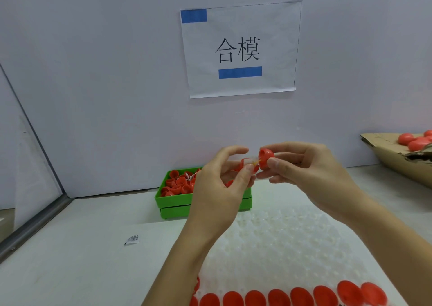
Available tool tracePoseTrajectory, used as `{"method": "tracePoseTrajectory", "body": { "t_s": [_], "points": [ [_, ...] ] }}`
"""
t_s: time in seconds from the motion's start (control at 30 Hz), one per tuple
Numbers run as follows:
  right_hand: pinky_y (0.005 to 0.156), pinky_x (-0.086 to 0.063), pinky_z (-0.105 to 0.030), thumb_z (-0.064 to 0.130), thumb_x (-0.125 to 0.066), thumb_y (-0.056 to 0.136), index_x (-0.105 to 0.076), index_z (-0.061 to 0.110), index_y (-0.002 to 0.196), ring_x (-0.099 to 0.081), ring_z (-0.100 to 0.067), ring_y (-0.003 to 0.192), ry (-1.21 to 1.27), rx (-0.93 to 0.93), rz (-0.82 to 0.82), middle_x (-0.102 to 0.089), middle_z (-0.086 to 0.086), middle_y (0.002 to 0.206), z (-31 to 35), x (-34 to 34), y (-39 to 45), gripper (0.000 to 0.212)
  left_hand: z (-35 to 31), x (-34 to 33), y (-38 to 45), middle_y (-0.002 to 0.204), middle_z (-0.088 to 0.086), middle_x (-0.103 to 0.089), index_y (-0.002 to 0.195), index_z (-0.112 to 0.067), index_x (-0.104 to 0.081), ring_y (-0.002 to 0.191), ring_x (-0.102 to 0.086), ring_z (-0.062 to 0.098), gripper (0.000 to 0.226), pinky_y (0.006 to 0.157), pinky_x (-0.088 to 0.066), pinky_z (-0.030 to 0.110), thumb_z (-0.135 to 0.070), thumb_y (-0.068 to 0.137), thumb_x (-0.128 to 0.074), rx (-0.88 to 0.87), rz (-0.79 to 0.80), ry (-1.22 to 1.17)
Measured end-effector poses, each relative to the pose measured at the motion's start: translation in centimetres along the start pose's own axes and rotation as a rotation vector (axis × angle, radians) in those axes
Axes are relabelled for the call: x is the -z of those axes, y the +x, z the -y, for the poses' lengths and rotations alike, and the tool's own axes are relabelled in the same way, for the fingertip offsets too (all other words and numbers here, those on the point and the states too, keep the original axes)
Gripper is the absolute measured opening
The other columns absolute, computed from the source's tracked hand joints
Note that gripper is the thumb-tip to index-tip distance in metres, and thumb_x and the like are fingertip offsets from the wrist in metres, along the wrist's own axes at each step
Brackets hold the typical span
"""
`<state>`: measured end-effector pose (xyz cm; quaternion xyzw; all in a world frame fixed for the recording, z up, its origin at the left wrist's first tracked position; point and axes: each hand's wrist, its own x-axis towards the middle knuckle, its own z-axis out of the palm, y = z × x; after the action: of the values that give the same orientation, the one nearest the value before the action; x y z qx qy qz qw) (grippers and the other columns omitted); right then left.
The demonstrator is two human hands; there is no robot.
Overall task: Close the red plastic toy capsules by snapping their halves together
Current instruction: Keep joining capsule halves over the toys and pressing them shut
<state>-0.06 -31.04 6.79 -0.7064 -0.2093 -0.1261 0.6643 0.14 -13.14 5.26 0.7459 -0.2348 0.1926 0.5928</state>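
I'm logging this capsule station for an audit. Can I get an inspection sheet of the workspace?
Surface: white table, dimpled white tray in front.
Job's things: red capsule half in right hand; another red half in left hand; green bin of red halves; row of red capsules on tray.
Clutter: small packet.
Grippers: both hands pinch halves, not yet joined.
Cables: nothing seen.
Surroundings: paper sign on wall; cardboard box holding capsules.

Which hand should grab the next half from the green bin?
Left, probably. The left hand hovers directly over the green bin of red halves; the right hand, pinching the dome half, sits further right.
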Motion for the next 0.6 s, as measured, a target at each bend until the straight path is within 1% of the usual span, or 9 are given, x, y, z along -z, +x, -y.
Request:
{"method": "tracePoseTrajectory", "body": {
  "t_s": [0.03,0.1,0.13,0.2,0.3,0.37,0.43,0.53,0.6],
  "points": [
    [0.072,-0.058,-0.023,0.029,-0.068,0.077,-0.071,0.013,0.107,-0.076,-0.027,0.086,0.044,-0.016,-0.001,-0.077,-0.009,0.094,0.02,-0.04,-0.01,0.034,-0.09,0.06,-0.05,0.099,-0.002,-0.076,0.114,-0.028,-0.065,0.092,-0.074,0.015,0.025,0.082,-0.061,0.033,-0.033,0.089,-0.066,0.031,0.017,-0.080],
    [0.071,-0.058,-0.023,0.029,-0.065,0.080,-0.069,0.012,0.109,-0.075,-0.028,0.086,0.108,-0.046,0.009,-0.077,-0.012,0.095,0.09,-0.19,-0.01,0.035,-0.22,0.16,-0.10,0.099,0.001,-0.076,0.113,-0.026,-0.066,0.092,-0.074,0.016,0.029,0.078,-0.060,0.029,-0.032,0.085,-0.069,0.067,0.034,-0.174],
    [0.071,-0.058,-0.023,0.027,-0.063,0.083,-0.068,0.012,0.112,-0.075,-0.029,0.085,0.130,-0.062,0.012,-0.077,-0.013,0.094,0.12,-0.28,-0.01,0.033,-0.23,0.21,-0.08,0.100,0.002,-0.075,0.113,-0.025,-0.066,0.092,-0.074,0.017,0.031,0.077,-0.060,0.028,-0.033,0.083,-0.071,0.081,0.037,-0.193],
    [0.070,-0.058,-0.023,0.018,-0.058,0.093,-0.066,0.017,0.116,-0.074,-0.028,0.082,0.154,-0.084,0.016,-0.076,-0.014,0.091,0.19,-0.42,-0.04,0.025,-0.13,0.27,0.00,0.100,0.005,-0.074,0.113,-0.024,-0.066,0.091,-0.074,0.019,0.035,0.077,-0.061,0.032,-0.031,0.080,-0.073,0.108,0.042,-0.223],
    [0.070,-0.056,-0.023,0.010,-0.051,0.099,-0.069,0.020,0.114,-0.073,-0.029,0.081,0.141,-0.085,0.050,-0.075,-0.015,0.091,0.36,-0.49,-0.16,0.026,-0.02,0.23,0.04,0.101,0.009,-0.073,0.112,-0.022,-0.066,0.089,-0.075,0.021,0.034,0.077,-0.061,0.033,-0.026,0.079,-0.074,0.131,0.054,-0.251],
    [0.071,-0.056,-0.023,0.009,-0.054,0.098,-0.071,0.018,0.112,-0.072,-0.027,0.081,0.112,-0.085,0.071,-0.075,-0.015,0.093,0.59,-0.51,-0.27,0.024,-0.14,0.24,-0.01,0.100,0.009,-0.073,0.109,-0.021,-0.068,0.088,-0.075,0.020,0.031,0.074,-0.060,0.028,-0.025,0.079,-0.074,0.130,0.078,-0.259],
    [0.072,-0.056,-0.022,0.008,-0.061,0.094,-0.071,0.021,0.112,-0.073,-0.024,0.082,0.047,-0.074,0.076,-0.075,-0.012,0.093,0.75,-0.49,-0.31,0.025,-0.19,0.30,-0.03,0.098,0.007,-0.074,0.107,-0.021,-0.069,0.089,-0.075,0.019,0.026,0.073,-0.059,0.025,-0.022,0.081,-0.074,0.124,0.111,-0.261],
    [0.070,-0.055,-0.019,0.007,-0.066,0.091,-0.070,0.024,0.112,-0.074,-0.017,0.078,-0.059,-0.046,0.057,-0.077,-0.006,0.089,0.79,-0.47,-0.35,0.028,-0.14,0.43,-0.02,0.098,-0.001,-0.075,0.105,-0.026,-0.069,0.091,-0.074,0.015,0.022,0.078,-0.060,0.028,-0.019,0.084,-0.074,0.100,0.143,-0.185],
    [0.069,-0.054,-0.020,0.008,-0.067,0.090,-0.069,0.025,0.112,-0.073,-0.016,0.075,-0.107,-0.030,0.049,-0.077,-0.004,0.086,0.80,-0.49,-0.37,0.028,-0.18,0.58,0.01,0.096,-0.006,-0.075,0.105,-0.031,-0.068,0.092,-0.073,0.010,0.024,0.081,-0.058,0.025,-0.022,0.084,-0.076,0.064,0.147,-0.102]
  ]
}}
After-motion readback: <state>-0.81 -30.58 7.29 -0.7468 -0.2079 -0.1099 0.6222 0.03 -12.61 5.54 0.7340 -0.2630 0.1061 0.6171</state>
